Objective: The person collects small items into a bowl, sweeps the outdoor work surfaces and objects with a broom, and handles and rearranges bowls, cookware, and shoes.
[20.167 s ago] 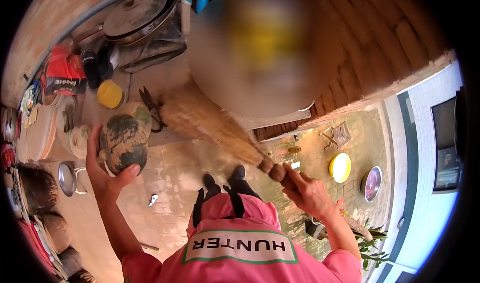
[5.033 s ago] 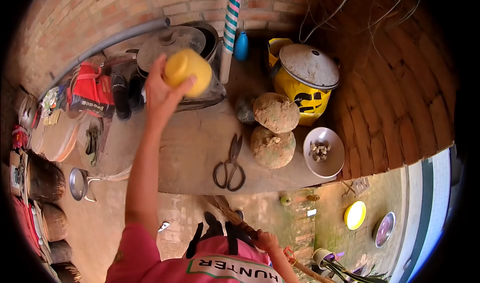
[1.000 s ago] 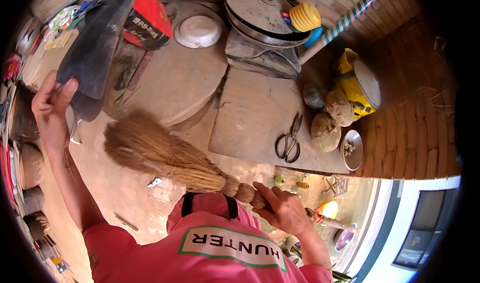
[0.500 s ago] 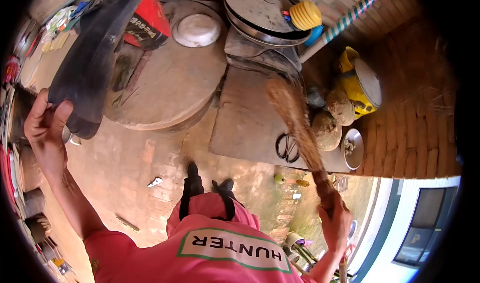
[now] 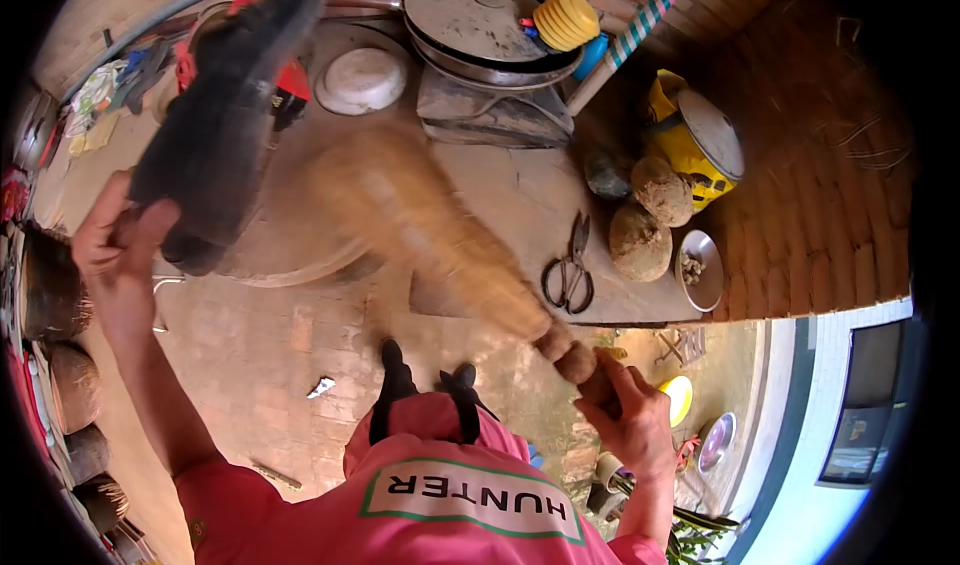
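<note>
At the left, my left hand (image 5: pixel 128 240) grips the lower end of a black curved sheet (image 5: pixel 215 135), rubber-like and slightly blurred. It is held up in front of the round table. My right hand (image 5: pixel 632 415) is closed round the bound handle of a straw hand broom (image 5: pixel 430 230). The broom's bristles are smeared by motion and point up and left, in front of the round table top (image 5: pixel 275 260). I cannot tell whether they touch it. Scissors (image 5: pixel 568 277) lie on the square board (image 5: pixel 490 180), right of the broom.
A lidded pan (image 5: pixel 475 20) with a yellow ribbed thing (image 5: pixel 567 20) sits at the back, near a white dish (image 5: pixel 360 80). To the right are round brown tubers (image 5: pixel 641 242), a yellow bucket (image 5: pixel 690 135) and a small bowl (image 5: pixel 700 270). A brick wall (image 5: pixel 820 235) bounds the right.
The broom's bristles have swung left from above the square board to the front of the round table. My right hand has moved left with it. The black sheet has shifted slightly right.
</note>
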Available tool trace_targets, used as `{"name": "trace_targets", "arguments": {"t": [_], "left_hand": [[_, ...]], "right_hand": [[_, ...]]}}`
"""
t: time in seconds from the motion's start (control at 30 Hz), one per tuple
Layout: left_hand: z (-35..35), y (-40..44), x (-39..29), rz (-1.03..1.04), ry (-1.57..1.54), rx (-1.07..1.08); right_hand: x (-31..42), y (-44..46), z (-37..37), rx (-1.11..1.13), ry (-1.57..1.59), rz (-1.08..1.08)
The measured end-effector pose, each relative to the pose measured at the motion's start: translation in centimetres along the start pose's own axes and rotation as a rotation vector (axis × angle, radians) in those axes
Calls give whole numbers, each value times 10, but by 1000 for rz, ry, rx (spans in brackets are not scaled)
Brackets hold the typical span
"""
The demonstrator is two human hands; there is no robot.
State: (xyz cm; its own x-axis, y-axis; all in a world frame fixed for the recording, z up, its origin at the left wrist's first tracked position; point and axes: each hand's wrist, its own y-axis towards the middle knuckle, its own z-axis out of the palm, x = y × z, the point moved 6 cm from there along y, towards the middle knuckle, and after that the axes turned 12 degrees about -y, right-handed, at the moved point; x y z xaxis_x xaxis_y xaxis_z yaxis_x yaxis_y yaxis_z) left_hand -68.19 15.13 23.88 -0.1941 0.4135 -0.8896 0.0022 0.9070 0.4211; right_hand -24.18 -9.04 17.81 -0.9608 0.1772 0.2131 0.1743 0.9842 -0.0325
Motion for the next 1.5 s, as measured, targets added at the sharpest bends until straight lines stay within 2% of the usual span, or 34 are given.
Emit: {"name": "trace_targets", "arguments": {"t": [0.1,0.17,0.27,0.37,0.4,0.43,0.5,0.63,0.83,0.97,1.03,1.07,1.17,1.2,1.4,1.47,1.5], "left_hand": [[35,3,-14,11,-126,60],[44,4,-11,4,-125,116],[77,8,-13,-14,-131,227],[116,0,-8,-78,13,290],[139,-5,-13,8,-47,289],[152,-9,-18,13,186,376],[188,-22,-18,158,202,481],[254,-56,5,259,88,664],[338,-105,45,232,388,831],[394,-144,87,225,594,822],[409,-158,86,260,707,839],[411,-160,87,194,696,867],[374,-146,42,231,531,690],[360,-142,30,258,521,695],[245,-121,-18,71,450,684],[199,-103,-48,414,489,544],[172,-90,-55,382,468,418]], "right_hand": [[-4,13,33,-15,-91,3],[5,14,77,82,-67,-89],[49,9,94,163,27,-250],[70,3,98,298,87,-363],[73,1,101,319,80,-398],[76,-1,104,340,72,-439],[77,-5,112,357,66,-473],[72,-14,147,361,120,-503],[69,-18,156,404,220,-570],[57,-21,176,365,267,-613],[51,-23,185,342,274,-619],[47,-23,188,341,280,-621],[40,-24,196,343,320,-632],[35,-22,198,347,343,-638],[34,-1,176,417,498,-569],[38,8,164,355,555,-552],[41,13,160,318,584,-538]]}}
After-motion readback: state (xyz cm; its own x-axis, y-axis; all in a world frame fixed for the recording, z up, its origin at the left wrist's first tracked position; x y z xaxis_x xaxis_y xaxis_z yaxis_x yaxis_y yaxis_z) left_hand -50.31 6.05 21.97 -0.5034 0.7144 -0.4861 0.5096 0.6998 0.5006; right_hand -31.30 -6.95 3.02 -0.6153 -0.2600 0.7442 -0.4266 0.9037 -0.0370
